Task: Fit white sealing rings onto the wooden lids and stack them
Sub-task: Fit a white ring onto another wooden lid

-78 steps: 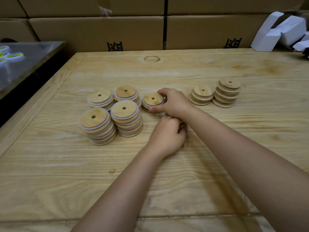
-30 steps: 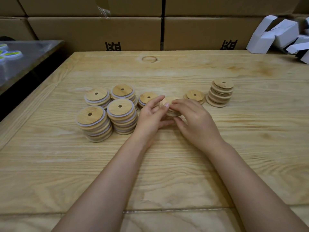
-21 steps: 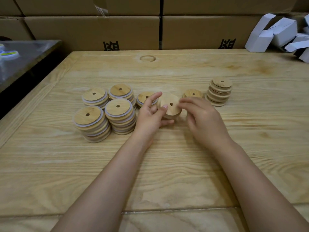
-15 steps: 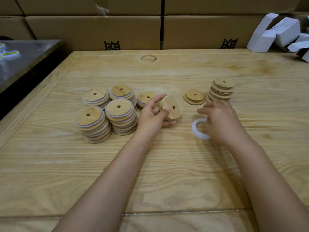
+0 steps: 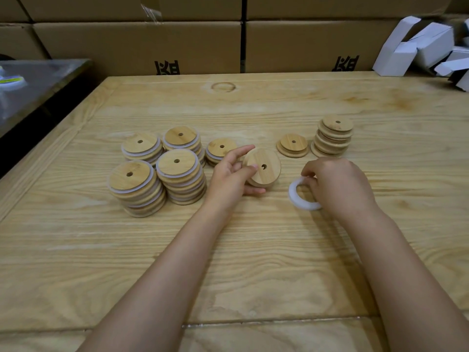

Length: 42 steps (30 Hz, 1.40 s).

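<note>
While both forearms reach across the wooden surface (image 5: pixel 228 262), the left hand (image 5: pixel 229 179) grips a tilted wooden lid (image 5: pixel 265 167) in curled fingers. At its three o'clock, the right hand (image 5: pixel 337 186) pinches a white ring (image 5: pixel 295 196) with narrow fingers. Ringed lid stacks (image 5: pixel 157 171) stand at ten o'clock, bare lids (image 5: pixel 332 135) at one o'clock.

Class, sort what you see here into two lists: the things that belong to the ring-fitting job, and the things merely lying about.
Belongs to the job: wooden lid held in the left hand; white sealing ring held in the right hand; ringed lid stacks; bare lid stacks.

Just lying about: cardboard cartons; white boxes; metal side table.
</note>
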Tool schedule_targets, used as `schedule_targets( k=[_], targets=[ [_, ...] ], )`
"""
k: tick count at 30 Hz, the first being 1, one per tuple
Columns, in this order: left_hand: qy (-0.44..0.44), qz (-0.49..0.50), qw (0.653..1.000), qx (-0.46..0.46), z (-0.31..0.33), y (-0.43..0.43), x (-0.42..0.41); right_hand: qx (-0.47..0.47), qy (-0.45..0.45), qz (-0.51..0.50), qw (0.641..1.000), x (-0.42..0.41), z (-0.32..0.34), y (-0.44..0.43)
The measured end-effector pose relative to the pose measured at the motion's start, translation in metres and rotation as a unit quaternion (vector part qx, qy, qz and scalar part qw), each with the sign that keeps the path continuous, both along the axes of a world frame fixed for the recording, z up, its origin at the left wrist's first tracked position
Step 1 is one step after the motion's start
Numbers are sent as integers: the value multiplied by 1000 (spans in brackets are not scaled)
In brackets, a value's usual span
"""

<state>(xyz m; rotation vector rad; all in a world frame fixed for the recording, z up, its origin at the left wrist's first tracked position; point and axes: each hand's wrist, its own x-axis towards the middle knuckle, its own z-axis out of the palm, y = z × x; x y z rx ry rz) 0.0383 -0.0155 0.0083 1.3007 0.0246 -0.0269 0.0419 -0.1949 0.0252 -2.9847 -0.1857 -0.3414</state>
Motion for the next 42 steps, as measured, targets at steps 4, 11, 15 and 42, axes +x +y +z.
schedule_targets(
  k=[4,11,15,42],
  targets=[
    [2,-1,1000,-2,1,0,-1,61,-23,4,998,0,2,0],
    [-1,2,1000,6,1,0,-1,65,-24,50,996,4,-3,-2],
    [-1,2,1000,9,1,-1,-1,72,-27,64,995,4,-3,-5],
    [-103,-10,990,100,4,-7,-11,358,-82,178,913,-6,7,10]
  ],
)
